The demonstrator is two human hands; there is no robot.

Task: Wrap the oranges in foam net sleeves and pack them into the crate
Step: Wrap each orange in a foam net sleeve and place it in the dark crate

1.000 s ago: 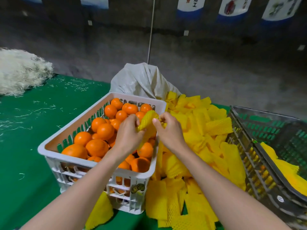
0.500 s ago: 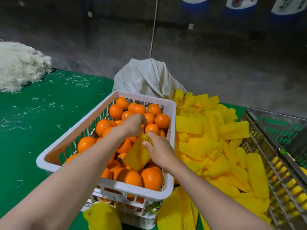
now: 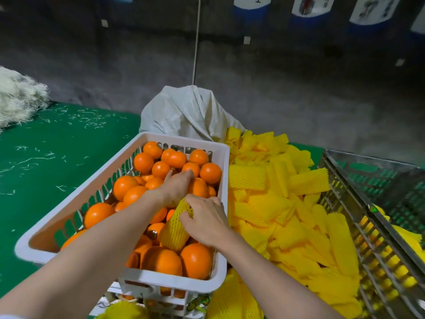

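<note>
1. One white basket [image 3: 181, 139] stands on the green tabletop [image 3: 57, 162]. It is piled with oranges [image 3: 195, 259]; about twenty show, and more lie hidden underneath.
2. One foam net sleeve [image 3: 174, 230] is in my right grip [image 3: 207, 218]. The fingers pinch its upper end, and it hangs over the oranges near the basket's middle.
3. My left grip [image 3: 177, 187] reaches deeper into the basket, just beyond the sleeve. Its fingers bend down over one orange [image 3: 199, 189] near the far right side. I cannot tell whether they have closed round it.
4. The two grips are just beside each other, with the sleeve's top between them.
5. One heap of yellow sleeves [image 3: 276, 203], too many to count, lies against the basket's right side.
6. One grey crate [image 3: 368, 240] stands right of the heap, with yellow-wrapped pieces showing through its slats.
7. One pale sack [image 3: 186, 111] stands behind the basket.
8. One pile of white shreds [image 3: 18, 97] lies at the far left.
</note>
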